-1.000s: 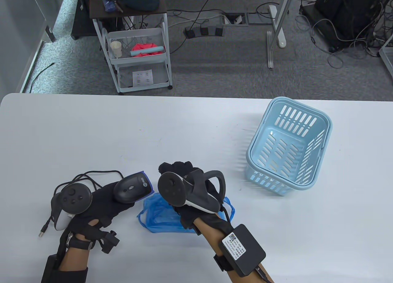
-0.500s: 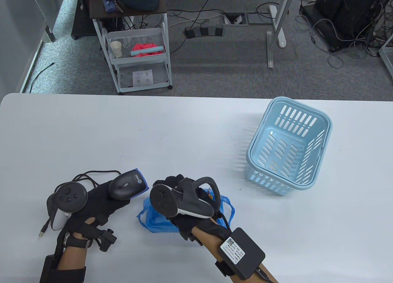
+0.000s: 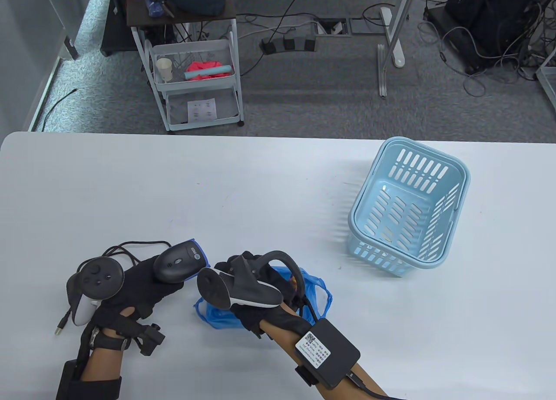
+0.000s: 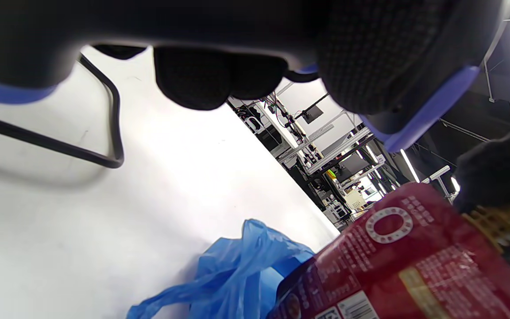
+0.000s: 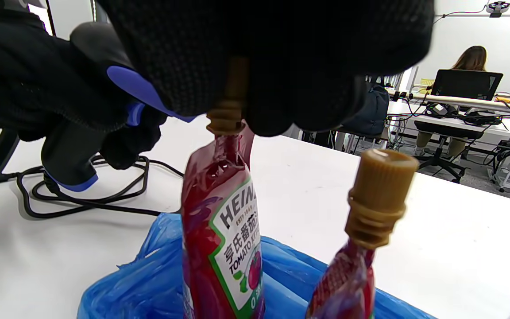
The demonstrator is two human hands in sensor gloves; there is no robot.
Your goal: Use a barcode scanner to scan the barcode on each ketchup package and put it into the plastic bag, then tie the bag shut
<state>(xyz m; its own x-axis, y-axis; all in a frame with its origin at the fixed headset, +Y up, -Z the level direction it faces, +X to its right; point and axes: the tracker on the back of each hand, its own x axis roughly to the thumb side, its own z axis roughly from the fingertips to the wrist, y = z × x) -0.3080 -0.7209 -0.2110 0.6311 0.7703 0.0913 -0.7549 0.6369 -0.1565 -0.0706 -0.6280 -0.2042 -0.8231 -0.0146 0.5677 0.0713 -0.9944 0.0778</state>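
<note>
White table, seen from above: the left hand grips the scanner just left of the blue bag, with the right hand directly over the bag. Left wrist view shows a red ketchup pouch beside the bag. Right wrist view shows the fingers pinching the pouch's cap, pouch hanging upright into the bag's mouth beside a second pouch.

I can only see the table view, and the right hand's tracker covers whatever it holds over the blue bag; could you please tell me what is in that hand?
Observer: The right hand pinches a Heinz ketchup pouch by its tan spout, hanging upright above the blue plastic bag.
Operator: Is anything in the bag yet?
Observer: Yes, a second ketchup pouch with a tan cap stands in the bag to the held pouch's right in the right wrist view.
Operator: Which way does the scanner point?
Observer: The left hand grips the barcode scanner; the left wrist view shows its blue-edged head above the held pouch.
</note>
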